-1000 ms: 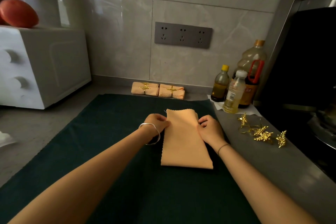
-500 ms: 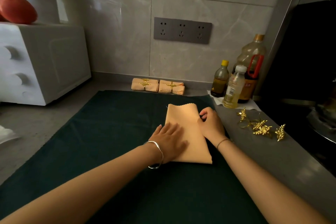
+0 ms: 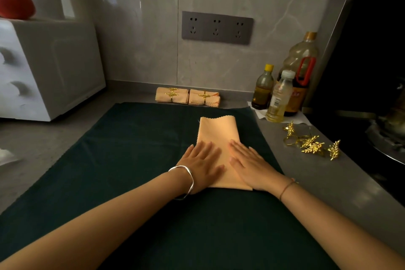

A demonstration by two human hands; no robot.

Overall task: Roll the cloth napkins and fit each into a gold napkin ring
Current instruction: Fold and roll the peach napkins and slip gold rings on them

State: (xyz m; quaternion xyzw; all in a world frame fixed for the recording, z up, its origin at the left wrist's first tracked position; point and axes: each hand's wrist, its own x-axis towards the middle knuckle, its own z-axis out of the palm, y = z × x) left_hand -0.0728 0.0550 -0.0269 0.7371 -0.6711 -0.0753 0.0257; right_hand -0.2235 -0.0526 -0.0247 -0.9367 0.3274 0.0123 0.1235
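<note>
A peach cloth napkin (image 3: 219, 131), folded into a long strip with scalloped edges, lies flat on the dark green mat (image 3: 131, 149). My left hand (image 3: 202, 163) presses flat on its near left part, fingers straight. My right hand (image 3: 249, 163) lies flat on its near right part, fingers straight too. Several loose gold leaf napkin rings (image 3: 311, 143) sit on the grey counter to the right. Two rolled peach napkins (image 3: 188, 96) in gold rings rest against the back wall.
Three oil bottles (image 3: 282, 92) stand at the back right, beside a dark stove area (image 3: 372, 105). A white appliance (image 3: 43, 68) with a red object on top fills the left. A wall socket strip (image 3: 217, 28) is behind.
Both hands slid from the napkin's far sides toward its near end. The left hand flattened first, then the right hand uncurled and laid flat beside it.
</note>
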